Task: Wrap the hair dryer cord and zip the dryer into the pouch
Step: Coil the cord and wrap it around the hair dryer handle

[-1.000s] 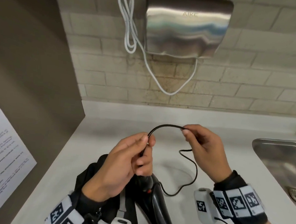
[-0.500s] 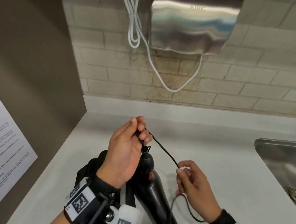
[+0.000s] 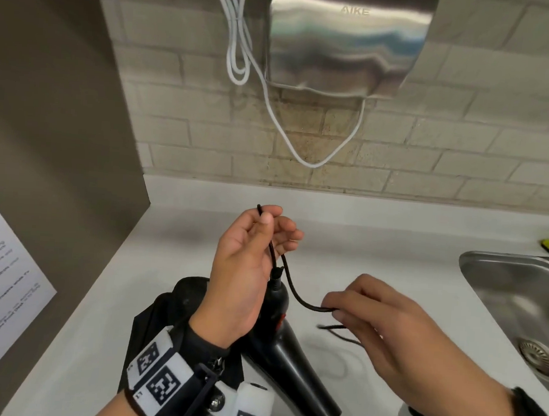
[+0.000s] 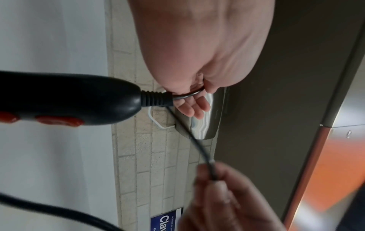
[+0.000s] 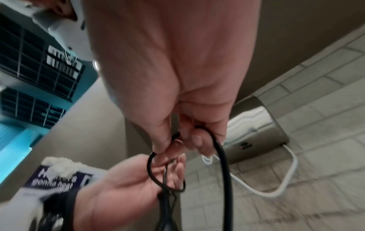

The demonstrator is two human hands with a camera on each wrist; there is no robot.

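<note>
A black hair dryer (image 3: pixel 292 366) with red buttons (image 4: pixel 59 121) stands tilted on the white counter, its handle end up. Its thin black cord (image 3: pixel 293 292) leaves the strain relief (image 4: pixel 156 98) and loops up over my left hand (image 3: pixel 247 264), which pinches the loop between thumb and fingers just above the handle. From there the cord sags rightward to my right hand (image 3: pixel 372 323), which pinches it (image 5: pixel 177 142) lower down; more cord (image 3: pixel 339 332) trails under that hand onto the counter. A black pouch (image 3: pixel 176 317) lies under my left wrist, mostly hidden.
A steel sink (image 3: pixel 518 306) with a drain is at the right. A metal hand dryer (image 3: pixel 344 41) with a white cable (image 3: pixel 272 111) hangs on the tiled wall behind. A brown partition (image 3: pixel 62 130) with a paper notice (image 3: pixel 2 274) borders the left.
My left hand rose and now holds a folded loop of cord above the dryer handle. My right hand slid farther right along the cord, which went from taut to sagging.
</note>
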